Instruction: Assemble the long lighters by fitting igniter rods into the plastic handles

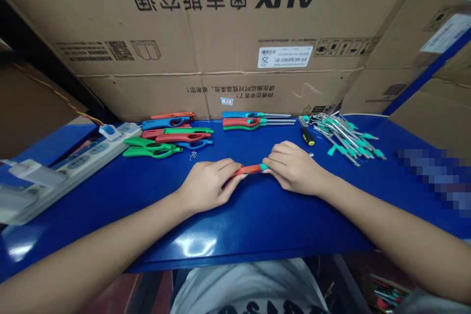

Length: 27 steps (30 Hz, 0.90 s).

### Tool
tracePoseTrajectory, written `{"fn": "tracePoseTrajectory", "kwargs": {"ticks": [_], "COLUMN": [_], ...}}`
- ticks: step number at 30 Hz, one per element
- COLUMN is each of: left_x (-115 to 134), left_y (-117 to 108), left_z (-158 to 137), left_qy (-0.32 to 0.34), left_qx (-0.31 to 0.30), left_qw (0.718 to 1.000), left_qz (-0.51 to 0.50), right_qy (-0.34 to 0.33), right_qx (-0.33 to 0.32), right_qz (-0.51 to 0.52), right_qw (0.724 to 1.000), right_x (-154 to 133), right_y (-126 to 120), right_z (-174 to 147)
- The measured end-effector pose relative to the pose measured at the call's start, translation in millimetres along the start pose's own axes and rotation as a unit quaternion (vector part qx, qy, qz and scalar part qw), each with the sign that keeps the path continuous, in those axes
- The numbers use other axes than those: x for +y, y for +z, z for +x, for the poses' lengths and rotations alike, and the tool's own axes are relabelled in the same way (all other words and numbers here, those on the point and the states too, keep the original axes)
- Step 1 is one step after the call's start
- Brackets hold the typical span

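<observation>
Between my two hands is an orange lighter (250,170), a long-necked kind with a teal collar. My left hand (210,181) is closed round its handle end. My right hand (294,168) grips the teal collar, and a bit of metal tube shows beyond the fingers. Behind my left hand lie several handle shells (184,136) in red, green, blue and orange. Assembled lighters (243,121) with metal tubes lie at the back middle. Metal tubes with teal parts (348,137) are heaped at the back right, with a black and yellow screwdriver (307,136) beside them.
A white power strip (84,162) with plugs runs along the left side. Small screws (193,155) lie near the shells. A cardboard wall (228,34) stands behind the blue table (257,225). Below the right front edge, a container holds colored parts (390,294).
</observation>
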<state>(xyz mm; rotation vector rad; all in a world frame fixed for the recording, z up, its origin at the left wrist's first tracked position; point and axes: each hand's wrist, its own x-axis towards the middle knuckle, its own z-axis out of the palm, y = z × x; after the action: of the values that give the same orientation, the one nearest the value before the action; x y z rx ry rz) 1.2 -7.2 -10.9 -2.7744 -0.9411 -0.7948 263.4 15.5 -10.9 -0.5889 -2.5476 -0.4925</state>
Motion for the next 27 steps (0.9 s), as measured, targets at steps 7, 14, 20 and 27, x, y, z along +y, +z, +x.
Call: {"fn": "tracePoseTrajectory", "kwargs": {"ticks": [7,14,20,27], "left_x": [-2,-20,-35,-40], "left_y": [-6,-16,-10,-6], "left_z": [7,10,11,11], "left_qy": [-0.042,-0.08,-0.112,-0.142], "left_qx": [-0.094,-0.124,-0.141,-0.111], "left_qw": [0.994,0.987,0.975,0.969], "left_qz": [-0.033,-0.063,-0.129,-0.169], "right_qy": [-0.008,0.101,0.169,0.161], "right_qx": [-0.041,-0.089,-0.112,-0.138], "right_qz": [0.013,0.085,0.109,0.167], "right_qw": [0.999,0.987,0.973,0.963], "right_x": [-3,5,28,38], "right_y": [5,-5,-5,-3], "right_z": [-1,-2,-12,-17]}}
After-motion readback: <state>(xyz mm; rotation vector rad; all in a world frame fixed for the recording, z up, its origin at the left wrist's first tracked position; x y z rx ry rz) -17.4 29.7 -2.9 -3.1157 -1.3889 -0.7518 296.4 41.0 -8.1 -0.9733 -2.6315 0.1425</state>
